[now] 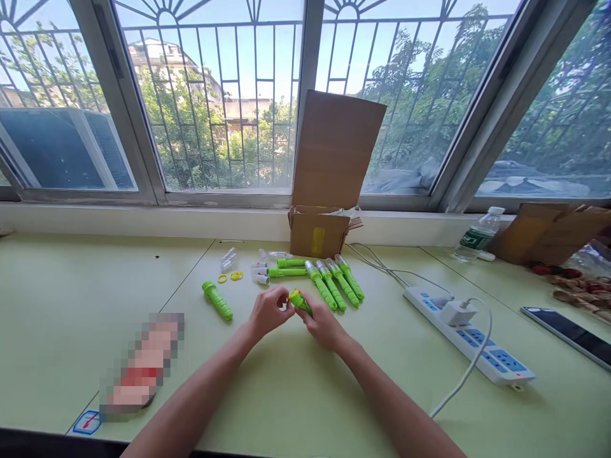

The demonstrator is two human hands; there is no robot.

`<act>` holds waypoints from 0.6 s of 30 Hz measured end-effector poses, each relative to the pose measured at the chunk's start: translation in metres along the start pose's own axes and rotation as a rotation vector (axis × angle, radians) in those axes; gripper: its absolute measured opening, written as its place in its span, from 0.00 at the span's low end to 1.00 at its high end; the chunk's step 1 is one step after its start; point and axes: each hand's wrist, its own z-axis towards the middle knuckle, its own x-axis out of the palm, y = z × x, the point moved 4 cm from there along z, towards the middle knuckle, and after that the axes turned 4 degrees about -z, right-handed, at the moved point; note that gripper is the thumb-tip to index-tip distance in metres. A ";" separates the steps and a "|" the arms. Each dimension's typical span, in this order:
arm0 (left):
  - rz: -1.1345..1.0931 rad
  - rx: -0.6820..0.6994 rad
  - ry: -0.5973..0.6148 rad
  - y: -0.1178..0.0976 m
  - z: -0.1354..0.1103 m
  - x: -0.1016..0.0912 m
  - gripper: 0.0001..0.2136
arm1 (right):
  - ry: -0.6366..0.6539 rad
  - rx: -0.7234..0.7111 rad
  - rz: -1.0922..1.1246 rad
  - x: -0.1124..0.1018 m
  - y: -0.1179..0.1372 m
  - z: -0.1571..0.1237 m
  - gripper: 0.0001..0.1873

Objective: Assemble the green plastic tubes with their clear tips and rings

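My right hand (322, 321) is wrapped round a green plastic tube (301, 303) with a yellow ring (294, 295) at its end. At that ringed end, my left hand (272, 312) has its thumb and forefinger curled together; whether a small part sits between them is hidden. Another green tube (217, 301) lies to the left of my hands. Beyond them are loose yellow rings (236, 275), clear plastic caps (228, 259) and small clear-and-grey pieces (260, 273). Several green tubes with clear tops (329, 286) lie side by side, with two more green tubes (287, 272) beside them.
An open cardboard box (317, 232) stands against the window ledge. On the right are a power strip (470, 334) with a plugged-in charger and cable, a water bottle (480, 235) and a phone (573, 334). A blurred-out object (143, 369) lies at the left front.
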 end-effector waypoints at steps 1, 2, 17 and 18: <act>0.026 -0.005 -0.003 -0.001 0.000 0.000 0.02 | -0.009 0.004 -0.004 0.000 0.000 0.000 0.26; 0.063 -0.002 -0.004 -0.002 0.001 0.000 0.02 | -0.020 0.008 -0.010 0.000 0.001 0.001 0.26; -0.091 -0.044 0.054 -0.001 0.006 -0.004 0.02 | -0.022 0.017 0.004 -0.003 0.005 0.001 0.23; -0.111 -0.052 0.062 -0.001 0.007 -0.004 0.01 | -0.024 0.019 0.011 -0.003 0.005 0.002 0.22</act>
